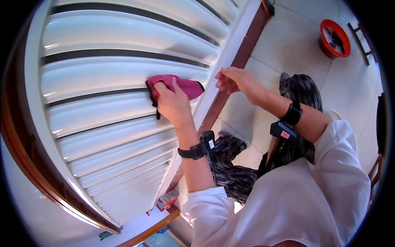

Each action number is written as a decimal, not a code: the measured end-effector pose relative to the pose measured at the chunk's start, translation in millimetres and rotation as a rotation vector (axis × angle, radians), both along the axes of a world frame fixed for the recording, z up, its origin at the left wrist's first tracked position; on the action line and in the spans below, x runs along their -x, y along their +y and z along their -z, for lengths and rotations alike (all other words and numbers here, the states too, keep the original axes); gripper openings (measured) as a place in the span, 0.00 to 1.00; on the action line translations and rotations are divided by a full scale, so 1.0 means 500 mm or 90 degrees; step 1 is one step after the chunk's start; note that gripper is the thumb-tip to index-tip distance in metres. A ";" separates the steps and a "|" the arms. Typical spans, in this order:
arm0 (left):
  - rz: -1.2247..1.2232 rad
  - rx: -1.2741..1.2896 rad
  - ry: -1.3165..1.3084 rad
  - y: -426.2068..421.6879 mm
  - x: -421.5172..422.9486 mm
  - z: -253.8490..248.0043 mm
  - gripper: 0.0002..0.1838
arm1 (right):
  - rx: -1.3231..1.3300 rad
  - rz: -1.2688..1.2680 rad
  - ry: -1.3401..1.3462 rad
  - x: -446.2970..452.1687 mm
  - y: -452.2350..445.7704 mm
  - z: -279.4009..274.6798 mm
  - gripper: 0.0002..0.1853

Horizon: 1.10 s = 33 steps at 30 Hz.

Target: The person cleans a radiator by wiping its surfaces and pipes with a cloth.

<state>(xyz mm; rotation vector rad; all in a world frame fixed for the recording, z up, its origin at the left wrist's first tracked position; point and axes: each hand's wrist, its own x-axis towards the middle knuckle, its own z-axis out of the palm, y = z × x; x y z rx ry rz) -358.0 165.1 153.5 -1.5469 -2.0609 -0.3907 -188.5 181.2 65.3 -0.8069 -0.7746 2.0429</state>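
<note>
My left hand (173,103) is closed on a pink cloth (187,87) with dark edging. It presses the cloth against the broad white slats of a louvred panel (103,76), near the panel's right side. Part of the cloth is hidden beneath my fingers. To the right, my right hand (236,82) hovers by the panel's white frame (208,95), its fingers loosely bent and apart. Nothing shows in that hand. Each wrist wears a black strap with a small box on it.
A red basin (334,51) with dark items inside stands on the tiled floor (284,41) at the upper right, beside a dark metal frame (358,43). Brown wooden trim (24,164) curves along the left. A red-and-clear package (168,200) lies near the panel's lower end.
</note>
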 end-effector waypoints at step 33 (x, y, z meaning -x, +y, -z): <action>0.109 0.194 0.150 0.027 -0.018 0.056 0.06 | 0.046 0.047 0.046 -0.028 0.017 -0.004 0.18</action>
